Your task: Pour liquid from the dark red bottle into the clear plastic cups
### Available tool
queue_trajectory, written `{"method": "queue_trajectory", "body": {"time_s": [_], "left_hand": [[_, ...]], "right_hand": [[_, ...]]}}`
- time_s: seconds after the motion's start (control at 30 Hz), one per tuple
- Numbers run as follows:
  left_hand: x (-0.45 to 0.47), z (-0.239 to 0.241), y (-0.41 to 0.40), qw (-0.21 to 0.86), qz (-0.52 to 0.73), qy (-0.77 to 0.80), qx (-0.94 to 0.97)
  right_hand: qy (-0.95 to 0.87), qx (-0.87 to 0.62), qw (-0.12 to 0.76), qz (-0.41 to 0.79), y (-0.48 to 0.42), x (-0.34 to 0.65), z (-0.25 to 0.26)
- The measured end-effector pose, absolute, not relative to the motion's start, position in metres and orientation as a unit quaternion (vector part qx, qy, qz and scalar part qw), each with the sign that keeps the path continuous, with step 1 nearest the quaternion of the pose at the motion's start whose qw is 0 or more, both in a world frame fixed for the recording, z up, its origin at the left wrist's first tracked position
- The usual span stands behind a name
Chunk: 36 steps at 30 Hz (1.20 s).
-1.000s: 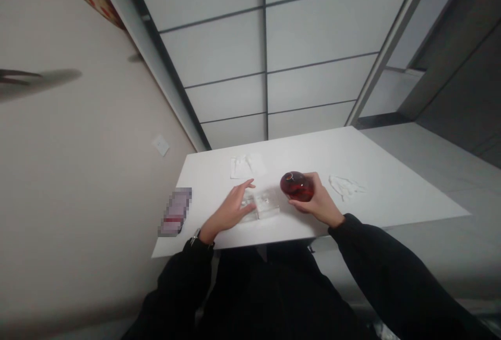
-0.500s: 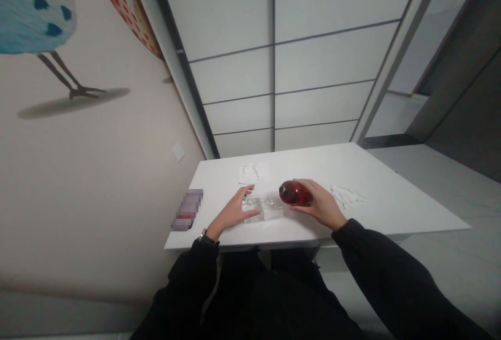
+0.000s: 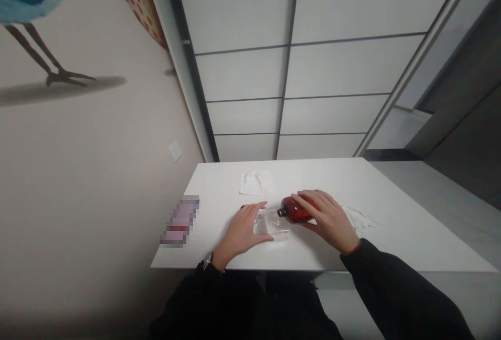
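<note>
My right hand (image 3: 329, 220) is wrapped round a dark red-brown bottle (image 3: 291, 209), which is tilted nearly onto its side. Its narrow mouth points left, above a clear square container (image 3: 277, 225) standing on the white table. No liquid can be made out leaving the mouth. Beside that container, on its left, is a second clear container (image 3: 258, 223), partly hidden by my left hand (image 3: 243, 230). The left thumb and fingers lie along two opposite sides of this second container, seemingly steadying it.
A folded white tissue (image 3: 255, 182) lies farther back on the white table (image 3: 219, 183). To the right, partly behind my right hand, is a crumpled white tissue (image 3: 360, 220). A blurred purplish object (image 3: 180, 222) rests at the left edge, near the wall.
My right hand has tipped the bottle further, bringing its mouth over the right-hand clear container. My left hand has closed in around the left one. The head view has shifted slightly.
</note>
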<state>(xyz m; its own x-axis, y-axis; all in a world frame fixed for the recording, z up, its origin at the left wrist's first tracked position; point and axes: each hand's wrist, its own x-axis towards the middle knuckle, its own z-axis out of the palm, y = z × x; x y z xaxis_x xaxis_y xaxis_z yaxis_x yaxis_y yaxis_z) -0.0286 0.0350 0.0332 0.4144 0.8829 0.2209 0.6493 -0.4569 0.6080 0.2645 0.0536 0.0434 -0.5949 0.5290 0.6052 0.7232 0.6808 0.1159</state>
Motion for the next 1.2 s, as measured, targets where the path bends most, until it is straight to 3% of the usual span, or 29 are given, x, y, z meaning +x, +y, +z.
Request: {"method": "queue_trajectory", "body": {"time_s": [1.2], "left_hand": [[-0.027, 0.032, 0.036, 0.235, 0.248, 0.483, 0.807]], "right_hand": [[-0.888, -0.294, 0.210, -0.285, 0.058, 0.266, 0.064]]}}
